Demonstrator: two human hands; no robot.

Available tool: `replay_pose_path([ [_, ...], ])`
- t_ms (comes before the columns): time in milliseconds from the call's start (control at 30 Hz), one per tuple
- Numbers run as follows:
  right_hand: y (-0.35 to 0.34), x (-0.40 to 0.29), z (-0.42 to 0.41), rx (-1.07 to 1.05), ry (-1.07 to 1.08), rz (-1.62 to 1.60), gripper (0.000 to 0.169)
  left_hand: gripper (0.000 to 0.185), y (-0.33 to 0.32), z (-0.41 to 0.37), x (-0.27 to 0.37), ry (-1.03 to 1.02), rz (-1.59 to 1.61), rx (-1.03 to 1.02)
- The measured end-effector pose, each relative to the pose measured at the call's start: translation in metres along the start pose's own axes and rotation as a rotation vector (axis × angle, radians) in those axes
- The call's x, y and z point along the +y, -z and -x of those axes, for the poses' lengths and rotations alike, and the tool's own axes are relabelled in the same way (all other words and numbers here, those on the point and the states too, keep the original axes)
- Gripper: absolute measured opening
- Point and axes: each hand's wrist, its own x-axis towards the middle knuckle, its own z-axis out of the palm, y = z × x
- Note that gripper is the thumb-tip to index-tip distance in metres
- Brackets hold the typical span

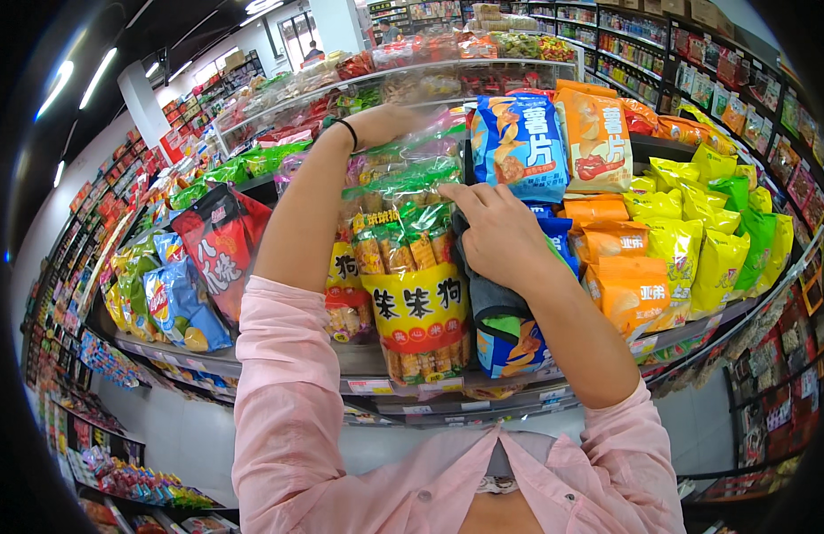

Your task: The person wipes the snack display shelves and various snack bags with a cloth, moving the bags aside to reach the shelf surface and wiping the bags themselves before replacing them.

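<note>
My left hand reaches over the back of a row of clear bags of rolled snacks; its fingers are blurred, and whether they grip anything cannot be told. A dark band is round that wrist. My right hand is at the upper right of the front snack bag, which has a yellow and red label and stands upright on the shelf. A dark grey cloth with a green underside hangs beneath the right hand, its upper part hidden by the fingers. A blue chip bag stands just behind this hand.
Orange chip bags and yellow bags stand to the right. A red snack bag and blue chip bags are on the left. The shelf's front edge carries price tags. Behind is a rack of packaged goods; two people are far off.
</note>
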Motion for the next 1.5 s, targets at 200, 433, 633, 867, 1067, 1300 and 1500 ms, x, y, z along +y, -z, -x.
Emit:
replay_pose_path([
  [200, -0.010, -0.003, -0.005, 0.024, 0.000, 0.024, 0.047, 0.040, 0.003, -0.027, -0.032, 0.235, -0.351, -0.164],
  [433, -0.006, 0.002, -0.002, 0.035, 0.014, 0.048, 0.047, 0.041, 0.031, 0.006, 0.052, 0.008, -0.485, 0.182],
  [633, -0.004, -0.006, -0.002, -0.025, 0.020, 0.127, 0.052, 0.063, -0.075, 0.027, 0.063, 0.248, -0.529, 0.280],
  [867, -0.006, -0.004, 0.001, -0.061, 0.024, 0.142, 0.055, 0.064, -0.057, 0.053, 0.076, 0.189, -0.546, 0.463],
  [1067, -0.005, -0.007, 0.003, -0.059, -0.012, 0.131, 0.058, 0.050, -0.050, 0.110, 0.012, 0.675, -0.659, 0.633],
  [1300, -0.007, -0.010, 0.000, -0.062, 0.046, 0.163, 0.057, 0.057, -0.064, 0.117, -0.020, 0.709, -0.525, 0.573],
  [1500, -0.022, 0.018, -0.005, 0.170, -0.085, 0.080, 0.052, 0.055, -0.112, 0.154, 0.100, 0.303, -0.339, 1.117],
])
